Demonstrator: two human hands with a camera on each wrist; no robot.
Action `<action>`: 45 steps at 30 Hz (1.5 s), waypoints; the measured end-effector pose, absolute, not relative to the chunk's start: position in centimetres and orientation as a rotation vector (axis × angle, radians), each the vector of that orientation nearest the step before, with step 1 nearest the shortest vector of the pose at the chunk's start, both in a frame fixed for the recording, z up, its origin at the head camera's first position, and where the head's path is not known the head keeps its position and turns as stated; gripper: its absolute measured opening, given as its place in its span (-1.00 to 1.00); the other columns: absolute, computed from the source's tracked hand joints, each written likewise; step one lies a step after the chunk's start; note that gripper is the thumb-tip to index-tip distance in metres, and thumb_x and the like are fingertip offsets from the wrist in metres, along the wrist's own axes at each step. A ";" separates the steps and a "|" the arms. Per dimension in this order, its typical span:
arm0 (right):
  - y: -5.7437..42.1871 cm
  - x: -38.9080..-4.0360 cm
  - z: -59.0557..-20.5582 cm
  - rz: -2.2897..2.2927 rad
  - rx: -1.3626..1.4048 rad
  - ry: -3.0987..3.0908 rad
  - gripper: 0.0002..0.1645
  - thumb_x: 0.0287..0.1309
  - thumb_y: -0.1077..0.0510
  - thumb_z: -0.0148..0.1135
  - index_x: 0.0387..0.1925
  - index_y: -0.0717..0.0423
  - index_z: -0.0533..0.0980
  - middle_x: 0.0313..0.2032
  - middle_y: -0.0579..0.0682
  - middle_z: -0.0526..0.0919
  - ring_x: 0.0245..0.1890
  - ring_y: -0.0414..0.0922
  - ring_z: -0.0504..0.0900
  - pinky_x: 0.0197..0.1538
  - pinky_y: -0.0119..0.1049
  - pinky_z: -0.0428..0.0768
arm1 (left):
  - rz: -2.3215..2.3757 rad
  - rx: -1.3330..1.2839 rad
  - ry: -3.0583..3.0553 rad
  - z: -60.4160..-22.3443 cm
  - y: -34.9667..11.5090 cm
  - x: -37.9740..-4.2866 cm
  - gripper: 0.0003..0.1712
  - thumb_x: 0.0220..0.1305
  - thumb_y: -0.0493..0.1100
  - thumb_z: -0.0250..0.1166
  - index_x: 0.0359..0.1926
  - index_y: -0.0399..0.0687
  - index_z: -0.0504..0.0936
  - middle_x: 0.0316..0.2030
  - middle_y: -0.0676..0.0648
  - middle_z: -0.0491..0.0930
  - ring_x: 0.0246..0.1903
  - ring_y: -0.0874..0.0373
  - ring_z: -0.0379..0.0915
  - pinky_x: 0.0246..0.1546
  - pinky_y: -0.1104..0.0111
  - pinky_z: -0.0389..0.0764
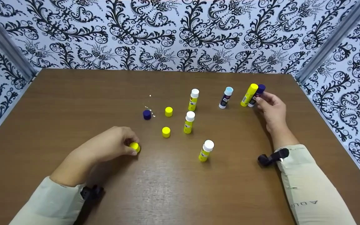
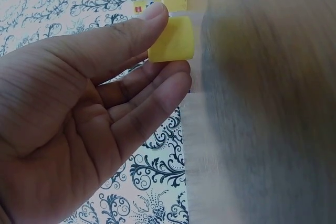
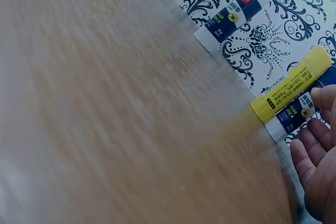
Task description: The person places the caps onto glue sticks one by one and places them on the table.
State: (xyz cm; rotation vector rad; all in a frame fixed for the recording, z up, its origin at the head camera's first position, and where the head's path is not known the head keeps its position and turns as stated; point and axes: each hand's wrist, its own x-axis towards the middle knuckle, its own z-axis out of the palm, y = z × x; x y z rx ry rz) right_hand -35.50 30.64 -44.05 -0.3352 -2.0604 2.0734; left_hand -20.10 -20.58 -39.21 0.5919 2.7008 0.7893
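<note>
Between thumb and fingers my left hand [image 1: 112, 142] pinches a yellow cap [image 1: 134, 147] at the tabletop, left of centre. The left wrist view shows that cap [image 2: 173, 40] at the thumb tip, the other fingers loosely bent below. At the far right, my right hand [image 1: 273, 109] holds a navy glue stick [image 1: 260, 89] with a dark blue cap, thumb on its near side. The stick stands upright, its white base [image 3: 275, 129] low by the table. Close against its left side is a capped yellow glue stick [image 1: 249, 95].
A navy glue stick with a pale blue top [image 1: 226, 97] stands left of the right hand. Three yellow sticks show white tops [image 1: 193, 99]. Two loose yellow caps [image 1: 166, 132] and a dark blue cap [image 1: 147, 114] lie near white crumbs [image 1: 150, 109]. Patterned walls [image 1: 155, 34] border the table.
</note>
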 end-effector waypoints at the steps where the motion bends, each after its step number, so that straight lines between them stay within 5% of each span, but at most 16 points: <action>1: 30.7 -35.5 -44.1 2.080 -0.332 -2.057 -0.70 0.31 0.17 0.41 0.05 -0.05 0.61 -0.14 -0.22 0.67 -0.24 -0.21 0.62 -0.14 -0.50 0.68 | 0.795 0.588 2.699 -39.2 -20.6 -20.1 -0.88 0.19 -0.27 0.53 -0.28 0.01 0.77 -0.28 0.04 0.64 -0.26 0.16 0.48 -0.16 0.31 0.57; 13: 30.8 -35.3 -44.1 2.066 -0.345 -2.049 -0.69 0.30 0.18 0.41 0.06 -0.02 0.62 -0.15 -0.22 0.69 -0.20 -0.19 0.61 -0.15 -0.50 0.68 | 0.807 0.599 2.709 -39.1 -20.5 -20.2 -0.89 0.21 -0.28 0.51 -0.26 0.00 0.77 -0.26 0.03 0.65 -0.24 0.15 0.48 -0.16 0.30 0.57; 21: 30.8 -34.9 -43.6 2.042 -0.357 -2.090 -0.51 0.31 0.10 0.43 0.23 0.04 0.57 -0.09 -0.24 0.67 -0.16 -0.15 0.61 -0.09 -0.46 0.67 | 0.805 0.583 2.714 -39.3 -20.5 -20.2 -0.88 0.23 -0.26 0.51 -0.23 0.02 0.77 -0.23 0.04 0.66 -0.20 0.12 0.51 -0.10 0.25 0.60; 45: 29.5 -33.5 -42.1 2.102 -0.185 -1.904 -0.61 0.32 0.30 0.36 0.15 0.33 0.57 -0.28 -0.16 0.68 -0.21 -0.22 0.60 -0.19 -0.49 0.68 | 0.790 0.579 2.743 -39.2 -20.3 -20.2 -0.86 0.23 -0.22 0.52 -0.18 0.00 0.77 -0.23 0.04 0.64 -0.21 0.11 0.49 -0.13 0.28 0.59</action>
